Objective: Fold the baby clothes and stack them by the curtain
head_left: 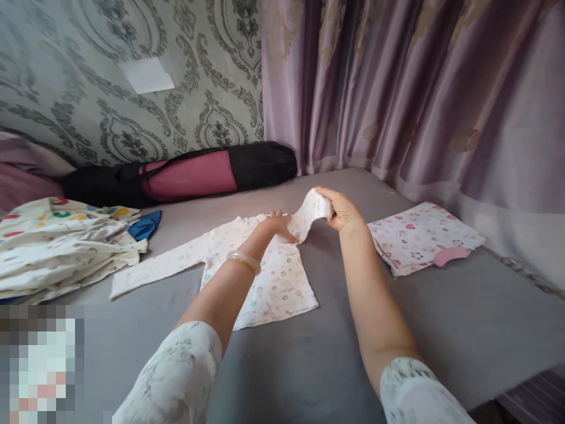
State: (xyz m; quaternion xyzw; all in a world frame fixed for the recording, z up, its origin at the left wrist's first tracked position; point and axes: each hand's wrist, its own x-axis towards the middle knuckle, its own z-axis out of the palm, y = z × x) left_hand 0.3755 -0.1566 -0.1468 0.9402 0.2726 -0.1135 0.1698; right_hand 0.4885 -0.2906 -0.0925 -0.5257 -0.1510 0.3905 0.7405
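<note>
Shirt [276, 291] between clothes [57, 253] and folded garment [421, 235]

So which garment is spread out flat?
The white patterned shirt in the middle: its body lies flat, one sleeve extended leftward. The pink-trimmed garment on the right is folded; the clothes at left are heaped.

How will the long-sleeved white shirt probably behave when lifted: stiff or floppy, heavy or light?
The shirt is probably floppy: its raised sleeve curves softly between the left hand and the right hand. It is likely light, since it looks thin.
</note>
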